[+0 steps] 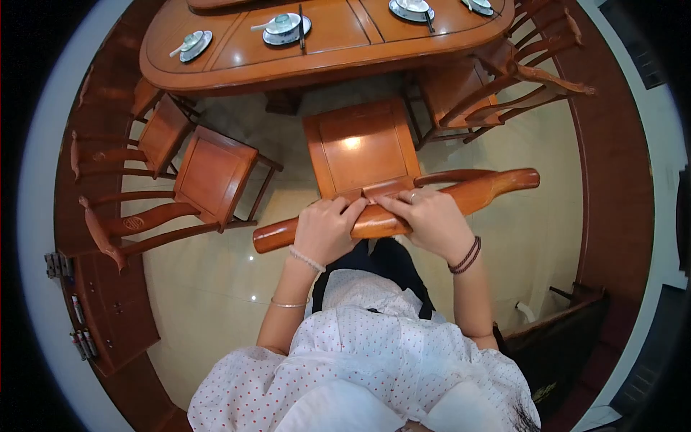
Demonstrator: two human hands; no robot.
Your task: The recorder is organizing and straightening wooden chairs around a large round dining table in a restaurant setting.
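Directly in front of me stands a wooden chair, its square seat (pixel 360 148) pointing towards the table. My left hand (pixel 325 225) is closed over the left part of the chair's carved top rail (pixel 380 222). On the same rail, right of the middle, rests my right hand (pixel 433 220), fingers curled over the far side. The two thumbs and forefingers come close together near the rail's centre. Both rounded ends of the rail stick out past my hands. Most of the backrest below the rail is hidden.
An oval wooden dining table (pixel 334 51) stands beyond the chair. It carries plates (pixel 287 36) with bowls, spoons and chopsticks. More chairs stand to the left (pixel 213 167) and right (pixel 459 97). A wooden cabinet (pixel 116 308) is at left; a dark panel (pixel 556 335) is at lower right.
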